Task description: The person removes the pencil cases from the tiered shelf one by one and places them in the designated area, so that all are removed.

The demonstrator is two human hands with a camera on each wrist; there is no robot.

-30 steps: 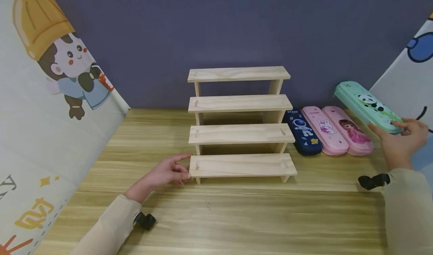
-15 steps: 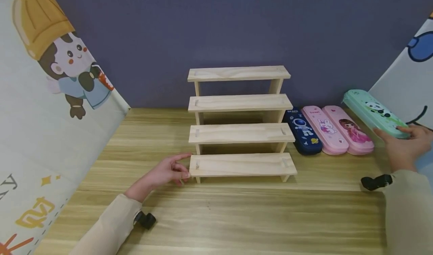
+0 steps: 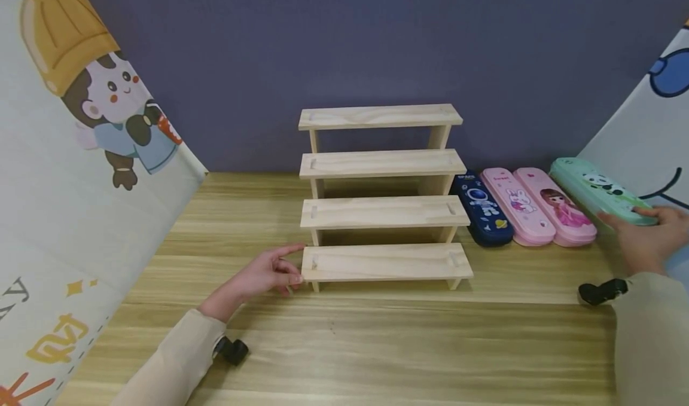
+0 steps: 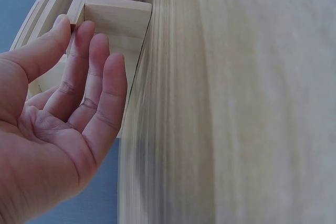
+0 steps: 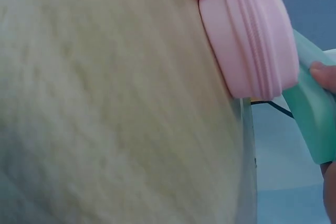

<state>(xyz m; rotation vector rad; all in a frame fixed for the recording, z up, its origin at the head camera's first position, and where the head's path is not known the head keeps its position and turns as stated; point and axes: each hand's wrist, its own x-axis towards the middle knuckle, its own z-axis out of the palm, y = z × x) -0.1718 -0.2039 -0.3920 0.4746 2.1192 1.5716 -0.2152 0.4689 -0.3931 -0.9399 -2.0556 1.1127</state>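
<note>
Green panda pencil case (image 3: 597, 192): lying at the far right of the wooden table (image 3: 377, 334), just beside the pink cases, its near end in the right hand; in the right wrist view it is showing as a mint-green edge (image 5: 314, 114) behind a pink case's rounded end.
Right hand (image 3: 646, 238): gripping the near end of the green case, thumb lying on its top and fingers curling under it; only a fingertip (image 5: 324, 74) is showing in the wrist view.
Left hand (image 3: 266, 274): resting on the table at the left end of the lowest step, holding nothing; fingers (image 4: 100, 87) are lying straight and close together, touching or nearly touching the wood.
Wooden stepped shelf (image 3: 382, 197): standing mid-table with four tiers rising toward the purple wall (image 3: 350, 47), all tiers bare.
Pink girl pencil case (image 3: 557, 207): lying flat just left of the green one, sides touching or nearly so.
Pink rabbit pencil case (image 3: 517, 205): lying flat against the girl case's left side.
Navy astronaut pencil case (image 3: 481, 208): lying flat between the rabbit case and the shelf's right legs.
Cartoon panels: one leaning at the left (image 3: 81, 155), with a child in a yellow hat, and another at the right (image 3: 646, 119).
Sleeves: beige, covering both forearms, a black wrist mount (image 3: 603, 290) sitting by the right cuff.
</note>
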